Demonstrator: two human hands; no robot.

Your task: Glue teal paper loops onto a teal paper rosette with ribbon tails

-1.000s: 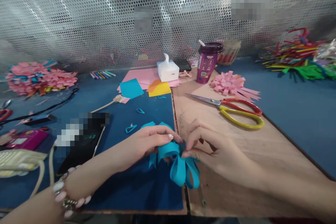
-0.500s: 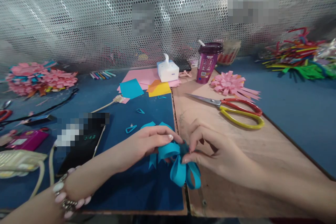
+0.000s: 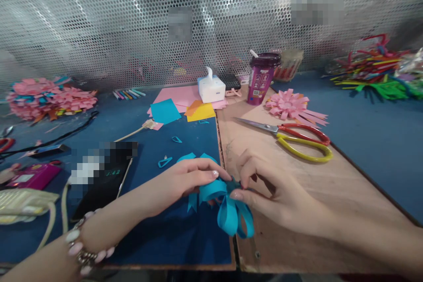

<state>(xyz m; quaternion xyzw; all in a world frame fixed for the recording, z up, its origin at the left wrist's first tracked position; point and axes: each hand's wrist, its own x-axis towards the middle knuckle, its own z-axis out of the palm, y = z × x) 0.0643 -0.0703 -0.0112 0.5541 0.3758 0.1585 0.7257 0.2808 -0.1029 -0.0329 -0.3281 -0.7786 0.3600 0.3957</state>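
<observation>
A blue paper bow with several loops point(image 3: 228, 216) is between my hands, above the seam of the two table boards. My left hand point(image 3: 198, 174) is closed over its left side, fingers bent down on a wide loop. My right hand point(image 3: 264, 189) pinches at the bow's upper right part, thumb against the hanging loops and forefinger curled above. Part of the bow is hidden under the fingers. Forked blue strip ends poke out below and behind my left hand. Small folded blue paper loops point(image 3: 165, 161) lie just beyond it.
Scissors with red and yellow handles point(image 3: 304, 141) lie right, beside a pink paper flower point(image 3: 287, 105). A purple cup point(image 3: 262, 79), tissue pack point(image 3: 211, 89) and coloured paper sheets point(image 3: 165, 111) stand or lie at the back. Left are a phone point(image 3: 107, 180) and pink paper flowers point(image 3: 49, 97).
My right thumb and forefinger have shifted slightly on the bow, the thumb now flatter across the loops. The hanging loops have moved a little right. My left hand stays put.
</observation>
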